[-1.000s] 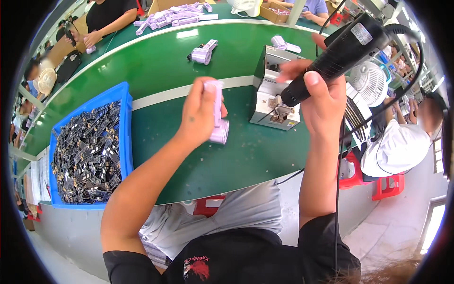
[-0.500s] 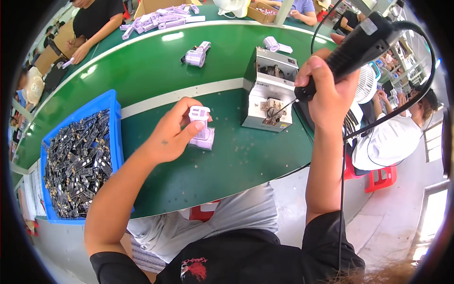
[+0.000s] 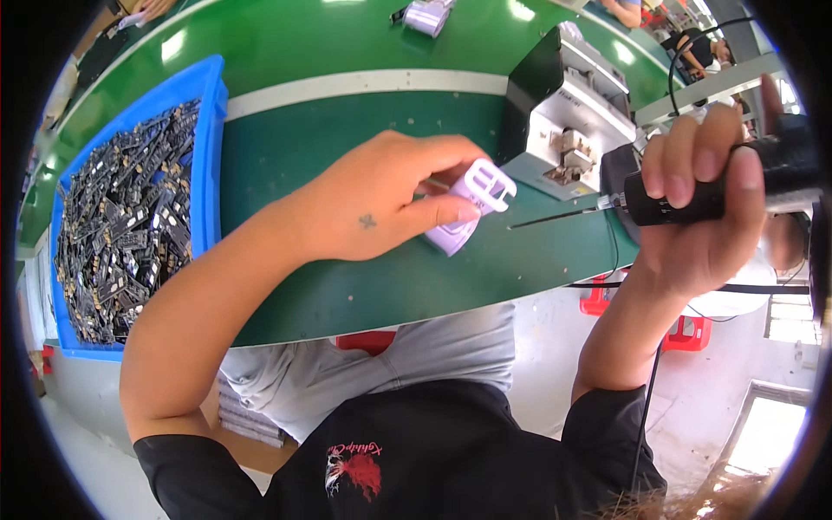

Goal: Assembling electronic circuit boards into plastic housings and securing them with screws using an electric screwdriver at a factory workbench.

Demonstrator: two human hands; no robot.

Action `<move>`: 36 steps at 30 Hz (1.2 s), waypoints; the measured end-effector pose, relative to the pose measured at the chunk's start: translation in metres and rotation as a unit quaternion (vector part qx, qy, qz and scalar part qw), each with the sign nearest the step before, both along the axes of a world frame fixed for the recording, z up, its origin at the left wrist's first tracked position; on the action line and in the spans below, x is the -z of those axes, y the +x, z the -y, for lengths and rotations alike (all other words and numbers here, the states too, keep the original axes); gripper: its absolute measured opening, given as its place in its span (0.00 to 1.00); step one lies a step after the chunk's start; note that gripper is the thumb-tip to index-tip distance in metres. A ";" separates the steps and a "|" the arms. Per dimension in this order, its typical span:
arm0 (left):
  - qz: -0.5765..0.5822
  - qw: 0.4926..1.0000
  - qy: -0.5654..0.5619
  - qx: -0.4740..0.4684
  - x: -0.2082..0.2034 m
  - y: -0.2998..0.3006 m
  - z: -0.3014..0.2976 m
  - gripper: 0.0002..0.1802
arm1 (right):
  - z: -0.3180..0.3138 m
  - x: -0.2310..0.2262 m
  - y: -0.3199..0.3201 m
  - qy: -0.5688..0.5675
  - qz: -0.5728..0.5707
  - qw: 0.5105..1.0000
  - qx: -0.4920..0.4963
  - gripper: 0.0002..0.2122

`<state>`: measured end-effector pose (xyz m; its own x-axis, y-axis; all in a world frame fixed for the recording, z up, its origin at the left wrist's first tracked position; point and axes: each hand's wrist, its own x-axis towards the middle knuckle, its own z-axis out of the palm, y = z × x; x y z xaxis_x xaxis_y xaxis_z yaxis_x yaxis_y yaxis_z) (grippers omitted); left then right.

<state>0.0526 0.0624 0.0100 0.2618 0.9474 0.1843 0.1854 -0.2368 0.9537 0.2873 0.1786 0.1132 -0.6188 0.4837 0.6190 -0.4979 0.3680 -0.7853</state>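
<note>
The lilac casing [image 3: 481,195] sits in the left grip [image 3: 381,195], tilted, its slotted end up and to the right of the thumb and its lower body below the thumb tip. Thumb and fingers pinch it from two sides, the thumb nearer the wearer. Whether its underside touches the tabletop [image 3: 347,117] cannot be told.

Just right of that grip hangs the tip of a thin bit [image 3: 559,217], pointing at the casing but, as far as this view shows, apart from it. Whether the tip carries a screw is too small to tell. The bit belongs to a black driver [image 3: 646,204], around which the right grip [image 3: 702,238] is wrapped, fingers over the top and thumb across the body.

The step in hand looks like lining the driver up with the casing to fasten it. The next move seems to call for the left grip to turn the casing until a screw hole faces the bit and hold it steady, while the right grip brings the tip in straight.

Between the two grips and beyond them stands a silver feeder [image 3: 572,108], probably for screws. Well to the left of the left grip is a blue tub [image 3: 208,173] full of dark boards [image 3: 130,225]. Far beyond that grip lies a second casing [image 3: 426,16].
</note>
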 end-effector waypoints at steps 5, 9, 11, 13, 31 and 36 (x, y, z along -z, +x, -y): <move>-0.011 1.000 0.005 0.014 0.002 -0.001 -0.002 0.20 | 0.006 -0.002 -0.010 -0.007 0.040 0.996 -0.076 0.12; -0.014 1.000 0.018 0.012 0.005 0.000 0.000 0.20 | 0.002 0.002 -0.023 -0.005 0.046 0.987 -0.152 0.14; -0.017 0.999 0.025 0.011 0.006 0.000 0.000 0.20 | -0.003 0.002 -0.025 0.019 0.051 0.984 -0.170 0.14; -0.019 0.999 0.031 0.010 0.006 0.001 0.001 0.20 | 0.001 0.003 -0.030 -0.002 0.034 0.987 -0.155 0.15; -0.022 0.999 0.038 0.003 0.007 0.002 -0.002 0.19 | -0.016 0.011 -0.029 0.021 0.069 0.980 -0.188 0.13; -0.020 0.999 0.029 0.001 0.006 0.002 -0.001 0.20 | -0.017 0.012 -0.029 0.030 0.079 0.977 -0.197 0.13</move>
